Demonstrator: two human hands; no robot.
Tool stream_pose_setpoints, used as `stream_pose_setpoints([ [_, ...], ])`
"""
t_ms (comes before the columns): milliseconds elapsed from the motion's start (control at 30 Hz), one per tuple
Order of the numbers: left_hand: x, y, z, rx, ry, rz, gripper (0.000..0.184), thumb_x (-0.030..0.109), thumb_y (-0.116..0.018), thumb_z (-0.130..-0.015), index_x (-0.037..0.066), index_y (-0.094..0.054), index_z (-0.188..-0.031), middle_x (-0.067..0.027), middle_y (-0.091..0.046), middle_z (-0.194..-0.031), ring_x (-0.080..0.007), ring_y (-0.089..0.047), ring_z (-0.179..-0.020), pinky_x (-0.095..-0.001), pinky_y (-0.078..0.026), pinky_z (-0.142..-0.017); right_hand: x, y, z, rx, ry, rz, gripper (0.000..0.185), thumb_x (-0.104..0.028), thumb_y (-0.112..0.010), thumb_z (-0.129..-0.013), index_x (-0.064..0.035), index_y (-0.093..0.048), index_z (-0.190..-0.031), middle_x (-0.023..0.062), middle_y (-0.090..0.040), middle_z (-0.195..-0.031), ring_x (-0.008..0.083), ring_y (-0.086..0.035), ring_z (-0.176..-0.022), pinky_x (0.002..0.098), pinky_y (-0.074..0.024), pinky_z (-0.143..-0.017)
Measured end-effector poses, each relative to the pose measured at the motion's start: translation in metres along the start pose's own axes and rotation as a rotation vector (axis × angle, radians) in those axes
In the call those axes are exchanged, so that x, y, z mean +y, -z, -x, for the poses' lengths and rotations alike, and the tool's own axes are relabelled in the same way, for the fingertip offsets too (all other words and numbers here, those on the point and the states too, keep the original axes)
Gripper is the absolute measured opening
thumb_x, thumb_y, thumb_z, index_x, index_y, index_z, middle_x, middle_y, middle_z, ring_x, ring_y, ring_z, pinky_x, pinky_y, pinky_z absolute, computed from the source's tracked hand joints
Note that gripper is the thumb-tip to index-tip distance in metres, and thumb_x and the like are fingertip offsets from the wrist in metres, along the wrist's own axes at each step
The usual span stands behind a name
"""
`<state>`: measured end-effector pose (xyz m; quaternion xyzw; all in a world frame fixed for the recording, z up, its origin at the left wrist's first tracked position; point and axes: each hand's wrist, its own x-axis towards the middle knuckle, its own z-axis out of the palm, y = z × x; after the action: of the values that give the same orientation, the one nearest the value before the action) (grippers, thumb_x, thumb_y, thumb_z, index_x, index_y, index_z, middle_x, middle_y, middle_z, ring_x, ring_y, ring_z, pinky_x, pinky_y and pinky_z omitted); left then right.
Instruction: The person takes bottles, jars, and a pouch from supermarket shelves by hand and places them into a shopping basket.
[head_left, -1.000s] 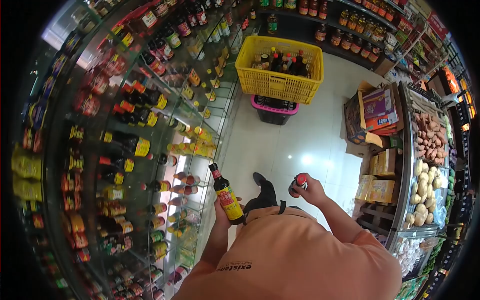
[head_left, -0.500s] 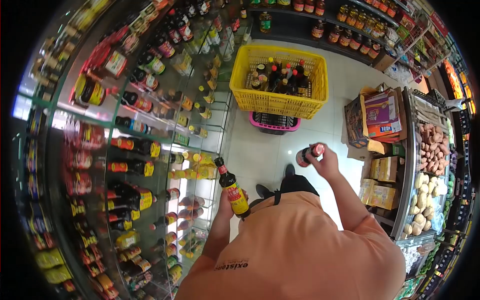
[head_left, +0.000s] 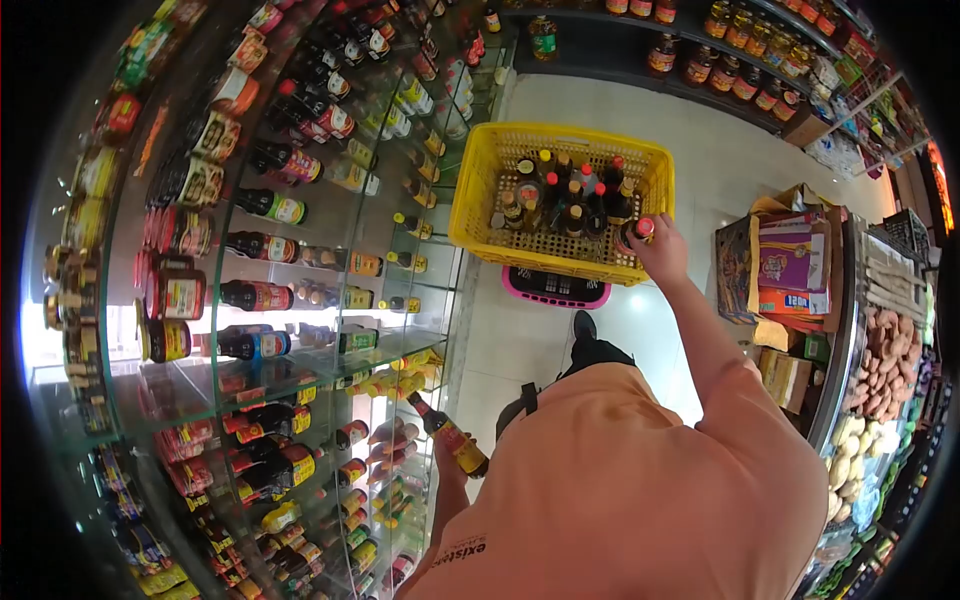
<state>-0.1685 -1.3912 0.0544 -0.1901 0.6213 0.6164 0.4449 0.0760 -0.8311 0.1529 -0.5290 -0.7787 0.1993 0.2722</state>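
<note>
My left hand [head_left: 451, 468] is closed around a dark sauce bottle [head_left: 447, 432] with a yellow and red label. The bottle is tilted, its neck toward the glass shelves. My right hand [head_left: 663, 252] grips a dark bottle with a red cap [head_left: 637, 233] at the near right corner of a yellow plastic basket [head_left: 552, 262]. Inside that basket, several dark bottles [head_left: 575, 212] with red, yellow and dark caps stand upright in a group. Whether the right-hand bottle touches the basket floor cannot be seen.
Glass shelves [head_left: 300, 385] packed with bottles and jars run along my left. A pink-rimmed black basket [head_left: 557, 290] sits under the yellow one's near side. Cardboard boxes [head_left: 785, 265] and a produce stand with potatoes [head_left: 850, 455] line the right. Oil bottles [head_left: 735, 75] fill the far shelf.
My right hand has moved forward with its bottle, from above the floor to the yellow basket's near right corner. My left hand and its bottle have shifted lower in view.
</note>
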Motion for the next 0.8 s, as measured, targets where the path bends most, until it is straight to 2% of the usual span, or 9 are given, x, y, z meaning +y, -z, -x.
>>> stream_pose_setpoints([
  [167,-0.032,-0.007,-0.005,0.174,0.086,0.155,0.050,0.061,-0.050,-0.094,0.015,-0.052,-0.113,-0.0121,-0.066,-0.089,-0.0293,-0.067,-0.077,-0.0446,-0.055,-0.067,0.079,-0.077,-0.051,-0.151,-0.063,0.147,0.033,-0.028,-0.073,-0.079,-0.0085,-0.066,-0.104,0.0121,-0.063,-0.099,0.0351,-0.063,-0.093,0.0453,-0.0519,-0.081],
  [233,-0.032,-0.022,0.009,0.215,0.144,0.208,0.050,0.061,-0.050,-0.094,0.015,-0.052,-0.113,-0.0120,-0.066,-0.089,-0.0292,-0.067,-0.077,-0.0449,-0.055,-0.066,0.100,-0.101,-0.061,-0.157,-0.170,0.125,0.036,-0.027,-0.072,-0.077,-0.0098,-0.064,-0.109,0.0135,-0.064,-0.100,0.0362,-0.063,-0.095,0.0463,-0.0514,-0.084],
  [267,-0.032,-0.032,0.018,0.236,0.173,0.236,0.050,0.061,-0.050,-0.094,0.014,-0.052,-0.113,-0.0119,-0.066,-0.089,-0.0292,-0.067,-0.078,-0.0450,-0.055,-0.066,0.109,-0.112,-0.065,-0.173,-0.169,0.124,0.036,-0.027,-0.072,-0.077,-0.0098,-0.064,-0.109,0.0135,-0.064,-0.100,0.0362,-0.063,-0.095,0.0463,-0.0514,-0.084],
  [333,-0.030,-0.050,0.034,0.275,0.227,0.297,0.050,0.061,-0.049,-0.094,0.014,-0.052,-0.113,-0.0118,-0.066,-0.089,-0.0291,-0.067,-0.078,-0.0454,-0.055,-0.066,0.123,-0.130,-0.075,-0.247,-0.355,0.125,0.035,-0.025,-0.071,-0.077,-0.0096,-0.061,-0.107,0.0145,-0.065,-0.100,0.0365,-0.064,-0.096,0.0471,-0.0508,-0.084],
  [367,-0.028,-0.058,0.039,0.294,0.252,0.327,0.050,0.061,-0.049,-0.094,0.014,-0.052,-0.113,-0.0118,-0.066,-0.088,-0.0291,-0.067,-0.078,-0.0455,-0.055,-0.065,0.128,-0.134,-0.079,-0.261,-0.351,0.124,0.035,-0.025,-0.071,-0.077,-0.0096,-0.061,-0.107,0.0145,-0.065,-0.100,0.0365,-0.064,-0.096,0.0471,-0.0508,-0.084],
  [433,-0.040,-0.050,0.038,0.303,0.242,0.326,0.050,0.060,-0.049,-0.095,0.014,-0.052,-0.113,-0.0121,-0.066,-0.089,-0.0289,-0.067,-0.078,-0.0452,-0.056,-0.065,0.134,-0.145,-0.084,-0.395,-0.381,0.101,0.041,-0.028,-0.075,-0.077,-0.0074,-0.056,-0.107,0.0175,-0.066,-0.097,0.0396,-0.064,-0.096,0.0486,-0.0506,-0.083],
  [467,-0.045,-0.047,0.039,0.301,0.233,0.318,0.050,0.059,-0.048,-0.096,0.013,-0.053,-0.114,-0.0124,-0.067,-0.090,-0.0286,-0.067,-0.078,-0.0448,-0.056,-0.064,0.137,-0.154,-0.081,-0.332,-0.354,0.095,0.040,-0.024,-0.076,-0.076,-0.0073,-0.054,-0.105,0.0177,-0.066,-0.094,0.0407,-0.064,-0.093,0.0493,-0.0503,-0.081],
  [667,-0.052,-0.061,0.034,0.321,0.192,0.266,0.050,0.059,-0.049,-0.096,0.013,-0.052,-0.115,-0.0127,-0.067,-0.090,-0.0284,-0.068,-0.078,-0.0443,-0.056,-0.064,0.171,-0.208,-0.094,-0.434,-0.410,0.126,0.037,-0.020,-0.075,-0.076,-0.0068,-0.051,-0.103,0.0187,-0.067,-0.093,0.0416,-0.064,-0.093,0.0510,-0.0499,-0.081],
  [800,-0.055,-0.063,0.036,0.334,0.165,0.209,0.050,0.058,-0.049,-0.096,0.012,-0.052,-0.115,-0.0129,-0.067,-0.091,-0.0283,-0.068,-0.078,-0.0439,-0.056,-0.065,0.167,-0.218,-0.099,-0.481,-0.442,0.142,0.035,-0.019,-0.074,-0.077,-0.0062,-0.052,-0.101,0.0196,-0.068,-0.094,0.0419,-0.065,-0.093,0.0514,-0.0501,-0.080],
])
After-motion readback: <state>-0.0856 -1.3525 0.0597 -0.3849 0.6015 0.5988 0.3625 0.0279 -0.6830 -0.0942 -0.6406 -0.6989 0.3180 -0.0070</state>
